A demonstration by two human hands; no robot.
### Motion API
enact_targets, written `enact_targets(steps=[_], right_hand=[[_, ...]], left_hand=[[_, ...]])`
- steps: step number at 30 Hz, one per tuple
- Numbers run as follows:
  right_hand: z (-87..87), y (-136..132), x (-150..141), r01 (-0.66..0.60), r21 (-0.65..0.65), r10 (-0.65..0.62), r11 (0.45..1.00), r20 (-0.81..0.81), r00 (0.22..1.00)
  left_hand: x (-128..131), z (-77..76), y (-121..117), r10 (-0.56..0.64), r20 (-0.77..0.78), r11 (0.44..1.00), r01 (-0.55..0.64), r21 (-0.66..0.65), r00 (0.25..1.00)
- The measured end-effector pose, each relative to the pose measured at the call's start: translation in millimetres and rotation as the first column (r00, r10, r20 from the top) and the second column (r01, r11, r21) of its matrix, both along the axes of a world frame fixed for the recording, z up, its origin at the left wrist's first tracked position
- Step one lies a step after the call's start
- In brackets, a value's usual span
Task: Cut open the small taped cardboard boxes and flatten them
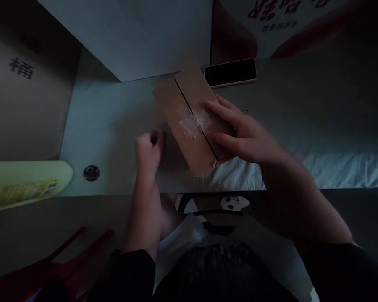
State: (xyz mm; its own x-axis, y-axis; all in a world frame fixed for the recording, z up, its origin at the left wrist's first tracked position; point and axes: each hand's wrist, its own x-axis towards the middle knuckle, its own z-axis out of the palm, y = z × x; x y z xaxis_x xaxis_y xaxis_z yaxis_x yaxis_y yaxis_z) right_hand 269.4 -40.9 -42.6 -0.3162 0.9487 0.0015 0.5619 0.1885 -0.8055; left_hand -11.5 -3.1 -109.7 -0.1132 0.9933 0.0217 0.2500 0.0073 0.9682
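Observation:
A small brown cardboard box (173, 105) lies at an angle on the cloth-covered surface, its top flaps meeting at a dark slit. Torn bits of clear tape (188, 126) stick to the middle of the seam. My right hand (239, 130) grips the box's right side, with thumb and a finger spread over the top and other fingers down along the edge. To the left of the box, apart from it, my left hand (149, 151) is curled closed and slightly blurred. Whatever may be inside its fingers is hidden.
Behind the box lies a phone-like dark slab (229, 73) beside a white carton (164, 37) and a red-and-white carton (283, 29). A small round dark object (91, 173) and a pale yellow-green bottle (28, 180) are left. Red stool-like legs (82, 251) stand below.

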Motion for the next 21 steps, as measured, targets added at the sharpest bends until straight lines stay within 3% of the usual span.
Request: enact_targets(steps=[1, 3, 5, 7, 10, 13, 15, 17, 21], right_hand=[[0.2, -0.1, -1.5, 0.005, 0.004, -0.005, 1.000, 0.005, 1.000], [0.2, -1.2, -4.4, 0.015, 0.015, -0.015, 1.000, 0.014, 1.000], [-1.2, -2.8, -5.9, 0.020, 0.036, -0.021, 0.999, 0.016, 1.000], [-5.3, -3.6, -3.0, 0.051, 0.073, -0.052, 0.996, 0.007, 0.999], [-17.7, -1.6, 13.3, 0.271, 0.177, -0.278, 0.946, 0.018, 0.960], [-34.9, 3.2, 36.5, 0.491, 0.257, -0.542, 0.833, 0.197, 0.817], [-46.1, 6.3, 46.5, 0.499, 0.222, -0.546, 0.838, 0.372, 0.751], [-54.6, 9.3, 48.8, 0.456, 0.130, -0.455, 0.881, 0.499, 0.737], [-57.7, 14.9, 42.8, 0.468, -0.039, -0.356, 0.883, 0.593, 0.722]], left_hand=[[2.2, 10.9, -2.4, 0.075, -0.053, 0.976, -0.063, 0.206, 0.996], [12.6, 29.2, -9.3, 0.013, -0.085, 0.826, 0.037, 0.563, 0.996], [27.2, 37.8, -16.7, -0.180, -0.312, 0.662, 0.349, 0.663, 0.933], [39.5, 36.4, -21.9, -0.253, -0.489, 0.586, 0.534, 0.609, 0.835], [45.9, 26.5, -24.5, -0.236, -0.535, 0.624, 0.548, 0.557, 0.812], [43.0, 21.1, -23.8, -0.230, -0.539, 0.675, 0.532, 0.512, 0.811], [42.4, 20.4, -22.9, -0.240, -0.518, 0.658, 0.530, 0.535, 0.821], [45.1, 18.9, -22.1, -0.235, -0.476, 0.618, 0.508, 0.600, 0.848], [56.3, 11.8, -22.5, -0.159, -0.397, 0.571, 0.412, 0.709, 0.904]])
